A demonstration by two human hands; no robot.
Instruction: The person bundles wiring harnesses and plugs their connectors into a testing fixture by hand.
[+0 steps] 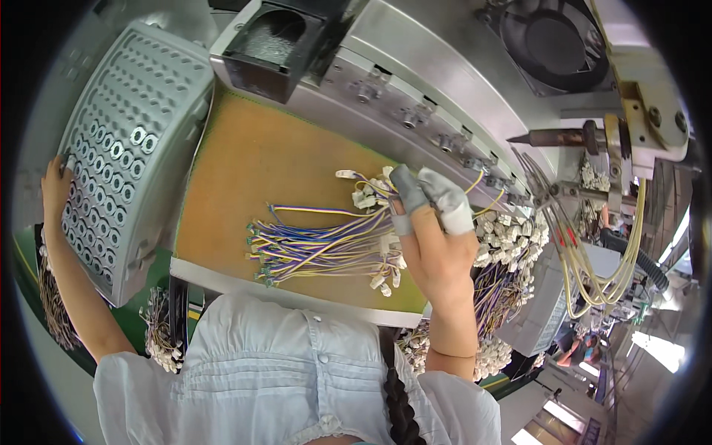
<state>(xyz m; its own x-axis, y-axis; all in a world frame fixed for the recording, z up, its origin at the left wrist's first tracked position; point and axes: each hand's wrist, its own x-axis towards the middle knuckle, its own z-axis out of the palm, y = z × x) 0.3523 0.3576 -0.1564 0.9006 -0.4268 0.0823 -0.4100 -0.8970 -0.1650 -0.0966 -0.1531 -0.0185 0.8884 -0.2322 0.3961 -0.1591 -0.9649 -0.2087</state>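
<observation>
Desktop (252, 156), tan, has a grey tray (165, 174) past its left edge, the left hand (56, 191) at that tray's outer rim. The wire bundle (319, 241) lies toward the front edge, long axis left to right, leftward of the nearer right hand (441, 248), whose capped fingers are curled beside white connectors (363, 199); whether either hand grasps anything, I cannot tell.

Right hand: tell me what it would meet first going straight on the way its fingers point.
Most likely the metal rail just past the board; depth is unclear, so the right hand might pass above it.
</observation>
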